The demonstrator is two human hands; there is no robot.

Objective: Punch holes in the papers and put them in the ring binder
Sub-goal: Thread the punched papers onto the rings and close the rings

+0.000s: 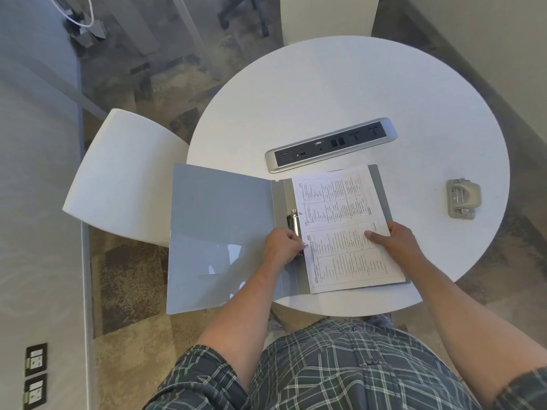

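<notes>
A grey ring binder (219, 232) lies open at the near left of the round white table (355, 93), its front cover hanging over the table's edge. Printed papers (340, 208) lie on the binder's right half, their left edge at the metal ring mechanism (293, 221). My left hand (282, 245) is closed on the lower end of that mechanism, fingers pinching at the lower ring. My right hand (395, 236) rests on the right edge of the papers, thumb pressing down on the sheet. A grey hole punch (463, 199) stands alone at the table's right.
A silver power and data socket strip (331, 145) is set into the table just beyond the binder. A white chair (124, 176) stands at the left beside the table, another white chair (328, 16) at the far side. Carpet floor surrounds the table.
</notes>
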